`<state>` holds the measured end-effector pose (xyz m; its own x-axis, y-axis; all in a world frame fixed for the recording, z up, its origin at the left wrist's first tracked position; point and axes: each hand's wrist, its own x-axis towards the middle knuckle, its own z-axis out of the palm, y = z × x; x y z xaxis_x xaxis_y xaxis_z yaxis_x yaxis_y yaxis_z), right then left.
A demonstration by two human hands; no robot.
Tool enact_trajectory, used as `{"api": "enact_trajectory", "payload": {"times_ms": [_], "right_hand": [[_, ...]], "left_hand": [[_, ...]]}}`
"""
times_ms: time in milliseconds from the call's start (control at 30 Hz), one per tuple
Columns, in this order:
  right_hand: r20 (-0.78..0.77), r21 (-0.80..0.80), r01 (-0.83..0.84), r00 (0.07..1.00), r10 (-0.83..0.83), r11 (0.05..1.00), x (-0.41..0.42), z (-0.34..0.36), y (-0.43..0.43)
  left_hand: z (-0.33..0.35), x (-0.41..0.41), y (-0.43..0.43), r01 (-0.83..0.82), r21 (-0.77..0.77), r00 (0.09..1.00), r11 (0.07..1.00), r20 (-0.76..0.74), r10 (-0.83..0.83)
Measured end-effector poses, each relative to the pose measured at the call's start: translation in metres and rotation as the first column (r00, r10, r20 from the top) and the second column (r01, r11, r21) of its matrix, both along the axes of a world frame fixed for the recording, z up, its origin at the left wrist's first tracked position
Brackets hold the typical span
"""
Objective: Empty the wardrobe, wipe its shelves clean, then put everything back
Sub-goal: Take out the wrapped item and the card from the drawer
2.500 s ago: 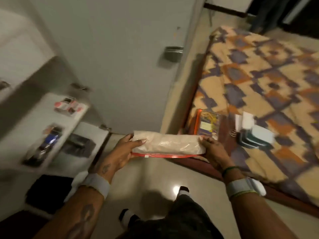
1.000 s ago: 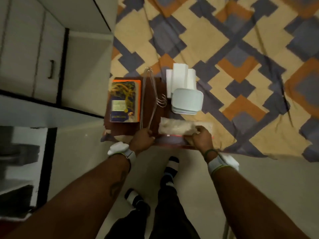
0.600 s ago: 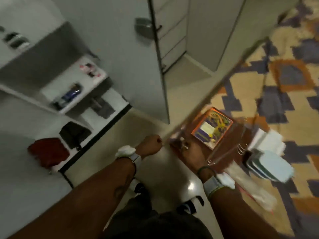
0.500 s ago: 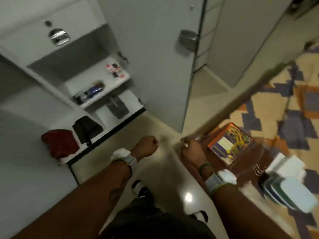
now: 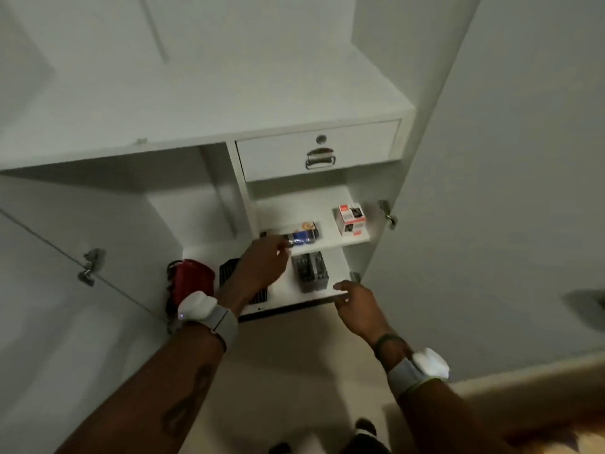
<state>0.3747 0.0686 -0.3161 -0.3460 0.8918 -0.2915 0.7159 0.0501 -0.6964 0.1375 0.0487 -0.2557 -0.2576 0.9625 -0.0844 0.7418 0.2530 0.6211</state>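
The white wardrobe (image 5: 229,113) stands open before me. On its small right shelf (image 5: 330,239) lie a dark and blue object (image 5: 302,235) and a red and white box (image 5: 351,219). My left hand (image 5: 263,265) reaches to the blue object's left end, its fingertips at it; whether they grip it is unclear. On the bottom shelf (image 5: 284,294) sit a red bag (image 5: 191,281), a black item (image 5: 229,271) partly hidden by my left hand, and a grey ribbed item (image 5: 310,271). My right hand (image 5: 355,304) hovers open at the bottom shelf's front right corner.
A closed drawer with a metal handle (image 5: 319,151) sits above the small shelf. The wardrobe doors stand open on the left (image 5: 59,257) and right (image 5: 507,191). The patterned bedspread's corner (image 5: 563,440) shows at the bottom right. My feet are on the pale floor below.
I laid the wrapped bundle on the bed, let go, and turned back to the wardrobe. Both hands, fisted half a second ago, now reach toward the lower shelves.
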Motion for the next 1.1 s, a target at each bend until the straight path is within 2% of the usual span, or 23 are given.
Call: {"api": "enact_trajectory", "payload": {"times_ms": [67, 133, 233, 267, 333, 400, 533, 733, 833, 1000, 1100], "right_hand": [[-0.014, 0.124, -0.053, 0.998, 0.055, 0.991, -0.027, 0.021, 0.049], [-0.047, 0.244, -0.073, 0.995, 0.087, 0.967, -0.055, 0.039, 0.102], [-0.074, 0.398, -0.126, 0.983, 0.169, 0.909, -0.09, 0.058, 0.163], [-0.053, 0.42, -0.154, 0.98, 0.193, 0.894, -0.102, 0.06, 0.186], [0.009, 0.455, -0.193, 0.977, 0.213, 0.869, -0.112, 0.058, 0.211], [0.069, 0.445, -0.252, 0.966, 0.247, 0.86, -0.122, 0.052, 0.233], [0.165, 0.515, -0.33, 0.944, 0.287, 0.791, -0.131, 0.031, 0.262], [0.354, 0.631, -0.379, 0.917, 0.184, 0.677, -0.149, 0.026, 0.276], [0.318, 0.645, -0.366, 0.927, 0.2, 0.671, -0.147, 0.031, 0.281], [0.235, 0.578, -0.319, 0.946, 0.221, 0.751, -0.141, 0.05, 0.27], [0.22, 0.562, -0.315, 0.948, 0.229, 0.765, -0.128, 0.055, 0.248]], "left_hand": [[0.034, -0.019, 0.045, -0.032, 0.213, 0.997, 0.977, -0.066, 0.047], [0.069, -0.035, 0.093, -0.072, 0.411, 0.978, 0.909, -0.148, 0.145], [0.104, -0.059, 0.158, -0.075, 0.551, 0.912, 0.831, -0.3, 0.281], [0.108, -0.07, 0.184, -0.095, 0.523, 0.886, 0.847, -0.344, 0.312], [0.098, -0.08, 0.209, -0.128, 0.355, 0.857, 0.926, -0.43, 0.284], [0.08, -0.086, 0.227, -0.18, 0.202, 0.832, 0.963, -0.491, 0.259], [0.067, -0.092, 0.234, -0.202, 0.221, 0.805, 0.954, -0.518, 0.29], [0.069, -0.095, 0.235, -0.223, 0.177, 0.81, 0.958, -0.514, 0.284], [0.074, -0.096, 0.237, -0.238, 0.138, 0.834, 0.961, -0.478, 0.275], [0.093, -0.096, 0.236, -0.226, -0.005, 0.9, 0.974, -0.383, 0.207], [0.099, -0.089, 0.228, -0.216, -0.034, 0.911, 0.976, -0.368, 0.189]]}}
